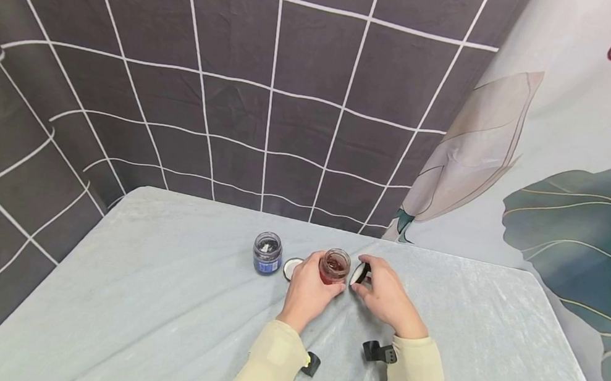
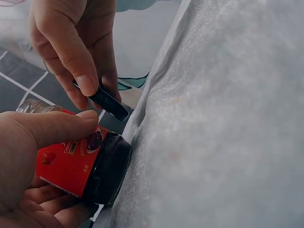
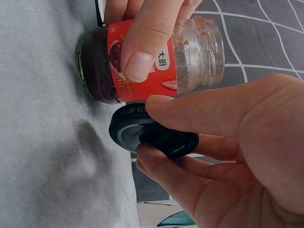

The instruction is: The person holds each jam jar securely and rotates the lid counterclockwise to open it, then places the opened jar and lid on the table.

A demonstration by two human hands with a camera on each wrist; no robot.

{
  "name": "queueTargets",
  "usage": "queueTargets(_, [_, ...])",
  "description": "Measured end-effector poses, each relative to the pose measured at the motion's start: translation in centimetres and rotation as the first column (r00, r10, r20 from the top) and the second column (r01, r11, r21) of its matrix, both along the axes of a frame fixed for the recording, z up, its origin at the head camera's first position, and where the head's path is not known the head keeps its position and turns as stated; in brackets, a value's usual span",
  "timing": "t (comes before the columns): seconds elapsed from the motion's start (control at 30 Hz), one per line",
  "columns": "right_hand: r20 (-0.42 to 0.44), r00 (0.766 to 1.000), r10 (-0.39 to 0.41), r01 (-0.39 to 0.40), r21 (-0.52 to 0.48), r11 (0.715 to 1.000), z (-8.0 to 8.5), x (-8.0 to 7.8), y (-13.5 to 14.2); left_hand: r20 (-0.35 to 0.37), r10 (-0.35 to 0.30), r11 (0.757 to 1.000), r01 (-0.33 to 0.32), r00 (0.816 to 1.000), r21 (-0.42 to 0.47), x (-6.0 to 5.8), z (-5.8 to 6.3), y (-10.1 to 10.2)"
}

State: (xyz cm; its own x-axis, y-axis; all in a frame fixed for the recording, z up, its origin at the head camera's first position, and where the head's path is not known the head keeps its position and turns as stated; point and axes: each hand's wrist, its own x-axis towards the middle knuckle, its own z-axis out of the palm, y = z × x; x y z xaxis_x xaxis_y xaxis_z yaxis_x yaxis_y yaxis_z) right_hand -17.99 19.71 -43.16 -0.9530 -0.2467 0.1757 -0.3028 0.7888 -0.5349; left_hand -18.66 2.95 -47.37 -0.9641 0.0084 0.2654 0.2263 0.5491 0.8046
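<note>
My left hand [image 1: 311,287] grips a glass jar [image 1: 335,265] with a red label, its mouth uncovered and dark red contents inside. In the right wrist view the jar [image 3: 142,61] looks upright, with its base near or on the cloth. Just to its right, my right hand [image 1: 388,293] pinches a black lid [image 3: 152,130] between thumb and fingers. That lid is tilted on edge, its pale inner face turned toward the jar in the head view. The left wrist view shows the same lid [image 2: 108,102] above the cloth, beside the jar [image 2: 85,161].
A second glass jar [image 1: 268,253] with a blue label stands uncovered to the left. Between the jars another lid [image 1: 291,268] lies with its white inside up. Pale cloth covers the table [image 1: 160,299]. A dark grid-patterned curtain [image 1: 236,109] hangs behind it.
</note>
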Motion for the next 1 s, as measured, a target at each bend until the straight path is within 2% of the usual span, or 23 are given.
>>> queueTargets(1.0, [0.048,0.998,0.039,-0.041,0.030,0.999,-0.79,-0.49,0.17,0.019,-0.001,1.000,0.001,1.000,0.001,-0.12,-0.04,-0.07])
